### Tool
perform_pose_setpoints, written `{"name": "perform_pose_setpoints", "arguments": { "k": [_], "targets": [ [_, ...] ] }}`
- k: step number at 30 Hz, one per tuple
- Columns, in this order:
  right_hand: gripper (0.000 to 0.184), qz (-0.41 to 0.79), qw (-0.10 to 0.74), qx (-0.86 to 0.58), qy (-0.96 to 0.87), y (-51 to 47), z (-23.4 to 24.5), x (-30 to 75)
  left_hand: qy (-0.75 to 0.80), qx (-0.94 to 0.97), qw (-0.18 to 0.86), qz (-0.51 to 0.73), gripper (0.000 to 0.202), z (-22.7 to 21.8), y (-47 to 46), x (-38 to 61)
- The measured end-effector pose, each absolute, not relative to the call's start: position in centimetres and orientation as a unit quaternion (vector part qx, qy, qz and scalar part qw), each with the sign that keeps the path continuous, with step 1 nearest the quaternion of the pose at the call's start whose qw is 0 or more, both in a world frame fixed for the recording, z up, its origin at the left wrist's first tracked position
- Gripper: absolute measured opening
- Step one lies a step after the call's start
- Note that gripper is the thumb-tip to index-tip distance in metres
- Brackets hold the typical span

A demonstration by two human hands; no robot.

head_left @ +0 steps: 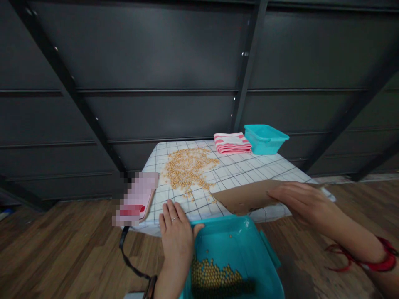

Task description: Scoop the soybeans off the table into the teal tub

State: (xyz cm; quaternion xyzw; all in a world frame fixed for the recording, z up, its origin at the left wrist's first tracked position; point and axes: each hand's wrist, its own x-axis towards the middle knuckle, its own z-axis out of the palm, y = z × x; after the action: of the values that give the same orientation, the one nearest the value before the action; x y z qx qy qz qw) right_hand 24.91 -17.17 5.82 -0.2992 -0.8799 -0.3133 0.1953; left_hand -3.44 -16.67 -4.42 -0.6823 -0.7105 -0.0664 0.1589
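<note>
- On a cloth-covered table [258,166], a pile of pale beans [183,172] lies loosely spread; every place below is told from this pile.
- Right of the pile and nearer the person, a cardboard sheet [246,198] has its long axis running sideways, its left end just beside stray beans.
- The right hand [301,198] is clamped on the sheet's opposite end, thumb out of sight; the pile lies well to this hand's left.
- Of the 2 hands, the left hand [177,232] is nearer the pile, on its near side: fingers stretched out over the cloth, thumb apart at a teal tub's rim. How firmly it presses cannot be told.
- Also on the pile's near side, that teal tub [246,249] holds round beans [215,276].
- Right of the pile sit a folded striped towel [232,143] and a 2nd, turquoise box [266,143].
- Left of it lies a pixelated pink object [140,193].
</note>
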Motion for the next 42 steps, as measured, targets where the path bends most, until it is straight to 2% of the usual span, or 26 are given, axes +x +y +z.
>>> {"name": "perform_pose_setpoints", "arguments": {
  "k": [12, 19, 28, 34, 42],
  "targets": [
    [0.030, -0.306, 0.190, -0.301, -0.883, -16.1, 5.7, 24.0, -0.703, -0.683, 0.171, -0.096, 0.079, -5.4, -16.5, -3.8],
    [0.028, -0.300, 0.203, -0.273, -0.891, -16.9, 6.1, 23.5, -0.706, -0.687, 0.137, -0.106, 0.078, -4.9, -16.6, -3.8],
    [0.026, -0.326, 0.195, -0.253, -0.890, -19.0, 7.1, 23.5, -0.707, -0.686, 0.145, -0.089, 0.079, -4.6, -16.7, -3.6],
    [0.028, -0.319, 0.221, -0.294, -0.873, -19.0, 7.4, 24.2, -0.710, -0.684, 0.140, -0.093, 0.077, -4.3, -16.7, -3.5],
    [0.031, -0.325, 0.196, -0.304, -0.874, -18.9, 7.3, 25.0, -0.708, -0.686, 0.125, -0.113, 0.077, -4.7, -16.7, -3.7]
  ]
}}
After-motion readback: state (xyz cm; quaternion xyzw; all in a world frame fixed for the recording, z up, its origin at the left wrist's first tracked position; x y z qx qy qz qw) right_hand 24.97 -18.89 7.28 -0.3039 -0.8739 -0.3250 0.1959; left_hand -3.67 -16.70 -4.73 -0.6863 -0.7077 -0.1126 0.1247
